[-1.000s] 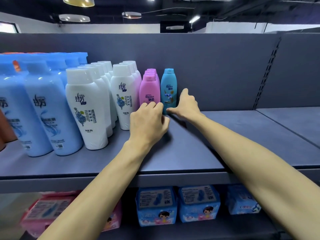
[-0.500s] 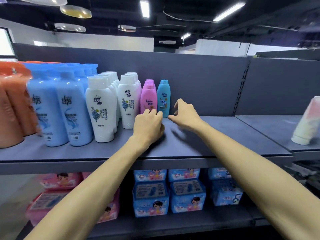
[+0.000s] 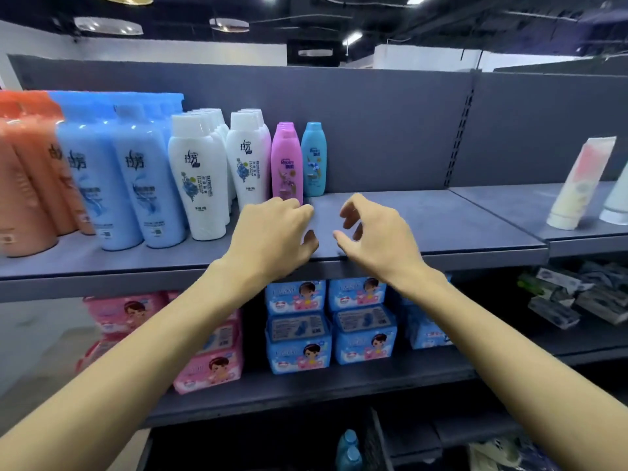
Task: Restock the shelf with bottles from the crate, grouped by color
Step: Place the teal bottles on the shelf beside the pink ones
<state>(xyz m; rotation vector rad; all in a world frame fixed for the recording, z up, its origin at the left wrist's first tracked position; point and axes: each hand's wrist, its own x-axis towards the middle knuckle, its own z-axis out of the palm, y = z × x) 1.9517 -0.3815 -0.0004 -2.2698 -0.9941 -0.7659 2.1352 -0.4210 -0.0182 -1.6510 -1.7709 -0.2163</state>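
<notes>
On the grey shelf (image 3: 424, 232) stand rows of bottles grouped by color: orange bottles (image 3: 27, 178) at the far left, light blue bottles (image 3: 119, 178), white bottles (image 3: 200, 178), a row of pink bottles (image 3: 286, 164) and one small teal bottle (image 3: 313, 159) beside them. My left hand (image 3: 272, 239) hovers over the shelf's front edge just before the pink row, fingers loosely curled and holding nothing. My right hand (image 3: 373, 239) is beside it, fingers loosely curled, also holding nothing. At the bottom, blue bottle caps (image 3: 348, 450) show low down.
A pale tube (image 3: 581, 185) and a white container (image 3: 616, 202) stand on the adjoining shelf at right. Pink packs (image 3: 210, 362) and blue packs (image 3: 333, 328) fill the lower shelf, with dark packs (image 3: 577, 300) at right. Bare shelf lies right of the teal bottle.
Both hands have drawn back from the pink and teal bottles toward the shelf's front edge. The view has pulled back and tilted down, showing more of the lower shelves.
</notes>
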